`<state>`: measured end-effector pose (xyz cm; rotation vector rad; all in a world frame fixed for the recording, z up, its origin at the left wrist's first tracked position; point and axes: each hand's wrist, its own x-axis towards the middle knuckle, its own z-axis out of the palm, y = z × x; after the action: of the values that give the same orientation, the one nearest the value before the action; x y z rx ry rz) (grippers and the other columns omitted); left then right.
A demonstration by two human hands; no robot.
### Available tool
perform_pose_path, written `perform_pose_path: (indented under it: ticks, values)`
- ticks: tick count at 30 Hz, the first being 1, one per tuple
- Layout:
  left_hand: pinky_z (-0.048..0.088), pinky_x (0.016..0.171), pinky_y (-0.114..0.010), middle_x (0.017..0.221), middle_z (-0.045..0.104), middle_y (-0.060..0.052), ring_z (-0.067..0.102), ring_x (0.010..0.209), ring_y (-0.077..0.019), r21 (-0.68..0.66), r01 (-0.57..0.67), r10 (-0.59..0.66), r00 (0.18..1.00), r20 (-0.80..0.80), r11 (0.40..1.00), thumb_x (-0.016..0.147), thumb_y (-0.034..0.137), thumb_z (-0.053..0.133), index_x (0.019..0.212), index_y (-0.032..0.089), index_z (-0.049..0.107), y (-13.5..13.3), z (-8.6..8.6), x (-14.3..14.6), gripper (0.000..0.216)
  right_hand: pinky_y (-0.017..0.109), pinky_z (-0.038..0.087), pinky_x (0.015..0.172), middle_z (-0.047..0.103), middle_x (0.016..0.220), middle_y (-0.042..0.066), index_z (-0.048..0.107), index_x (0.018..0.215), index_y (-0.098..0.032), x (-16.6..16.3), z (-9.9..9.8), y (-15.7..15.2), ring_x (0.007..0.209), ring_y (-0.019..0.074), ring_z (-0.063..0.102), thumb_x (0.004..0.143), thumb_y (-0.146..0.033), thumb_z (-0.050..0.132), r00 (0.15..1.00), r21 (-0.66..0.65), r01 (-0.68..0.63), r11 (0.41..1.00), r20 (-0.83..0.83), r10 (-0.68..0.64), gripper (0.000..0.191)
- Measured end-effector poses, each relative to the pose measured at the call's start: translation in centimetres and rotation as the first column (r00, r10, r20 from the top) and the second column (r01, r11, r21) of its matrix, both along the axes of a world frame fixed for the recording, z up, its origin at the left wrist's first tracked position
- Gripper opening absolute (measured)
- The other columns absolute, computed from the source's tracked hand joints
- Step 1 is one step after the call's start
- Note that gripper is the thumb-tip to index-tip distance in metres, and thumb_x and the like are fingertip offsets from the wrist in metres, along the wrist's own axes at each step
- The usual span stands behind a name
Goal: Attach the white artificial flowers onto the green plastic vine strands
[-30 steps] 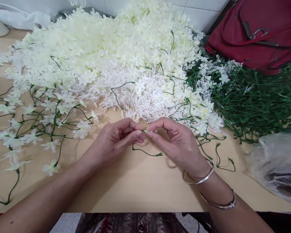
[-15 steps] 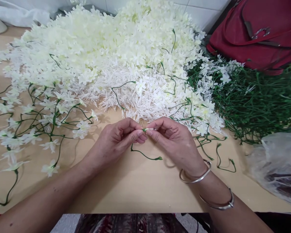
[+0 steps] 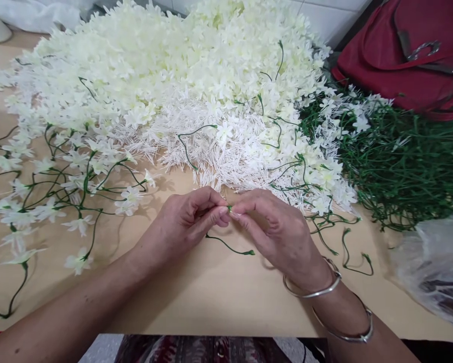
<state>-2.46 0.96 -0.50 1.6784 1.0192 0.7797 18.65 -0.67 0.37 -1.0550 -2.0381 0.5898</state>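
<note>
On my feed, the finished flowers (image 3: 60,199) lie far left on the table (image 3: 211,302). The left hand (image 3: 181,224) has thumb and forefinger pinched tight on the top end of a green stem (image 3: 230,247), which trails down onto the table between the hands. The right hand (image 3: 277,234) is closed on that same tip, perhaps with a tiny white piece, too small to tell. The loose stem heap (image 3: 404,161) sits far right.
</note>
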Motion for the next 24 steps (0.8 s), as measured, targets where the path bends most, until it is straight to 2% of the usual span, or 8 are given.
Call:
perform_pose_path:
  ticks: [2,5,9,12,18,24]
  values:
    - [0.054,0.067,-0.023,0.080,0.081,0.000,0.076,0.073,-0.0139,0.014,0.000,0.001,1.000,-0.021,1.000,0.103,0.035,0.064,0.100,0.019,0.069,0.1,0.1,0.0,0.017,0.035,0.055,0.084,0.076,0.092,0.004,0.064,0.096,-0.021,-0.1,0.3,-0.1,0.090,0.0186,0.071,0.100,-0.009,0.061,1.000,-0.004,0.010,1.000,0.008,-0.010,0.013]
    - [0.056,0.069,-0.024,0.082,0.081,-0.002,0.077,0.075,-0.0156,-0.001,0.021,-0.021,1.000,0.000,1.000,0.103,0.036,0.064,0.098,0.019,0.068,0.3,0.2,0.0,0.018,0.033,0.055,0.077,0.076,0.090,0.002,0.066,0.095,-0.023,-0.2,0.5,-0.2,0.082,0.0174,0.070,0.100,-0.016,0.064,0.997,-0.175,0.047,0.983,-0.051,-0.057,0.009]
    - [0.060,0.073,-0.026,0.085,0.082,-0.004,0.079,0.079,-0.0173,-0.052,0.047,-0.045,0.998,0.042,0.998,0.103,0.040,0.063,0.097,0.019,0.068,0.4,0.1,-0.2,0.022,0.034,0.056,0.075,0.076,0.087,0.002,0.068,0.093,-0.023,-0.1,0.0,0.0,0.079,0.0182,0.070,0.098,-0.027,0.070,0.973,-0.416,0.029,0.909,-0.198,-0.122,0.006]
    - [0.061,0.075,-0.026,0.087,0.082,-0.004,0.079,0.082,-0.0171,-0.078,0.050,-0.046,0.997,0.057,0.996,0.103,0.041,0.063,0.099,0.019,0.069,0.4,0.0,-0.4,0.024,0.033,0.056,0.073,0.075,0.086,0.003,0.067,0.092,-0.022,-0.4,-0.4,0.1,0.079,0.0180,0.069,0.095,-0.031,0.073,0.944,-0.526,-0.005,0.850,-0.283,-0.170,0.010]
    - [0.063,0.080,-0.028,0.088,0.082,-0.004,0.079,0.084,-0.0175,-0.099,0.031,-0.022,0.995,0.096,0.995,0.104,0.041,0.063,0.102,0.018,0.067,0.3,-0.2,-0.4,0.023,0.030,0.056,0.072,0.072,0.081,0.001,0.066,0.087,-0.021,-1.1,-0.2,0.2,0.075,0.0151,0.066,0.091,-0.030,0.077,0.878,-0.583,-0.053,0.810,-0.415,-0.241,0.015]
    - [0.061,0.079,-0.027,0.087,0.081,-0.003,0.079,0.083,-0.0161,-0.077,0.054,-0.048,0.996,0.073,0.996,0.104,0.038,0.062,0.101,0.018,0.067,0.2,-0.1,-0.5,0.021,0.027,0.053,0.068,0.069,0.077,-0.001,0.066,0.085,-0.020,-0.7,0.2,0.8,0.070,0.0128,0.062,0.090,-0.033,0.078,0.886,-0.615,-0.086,0.784,-0.408,-0.223,0.018]
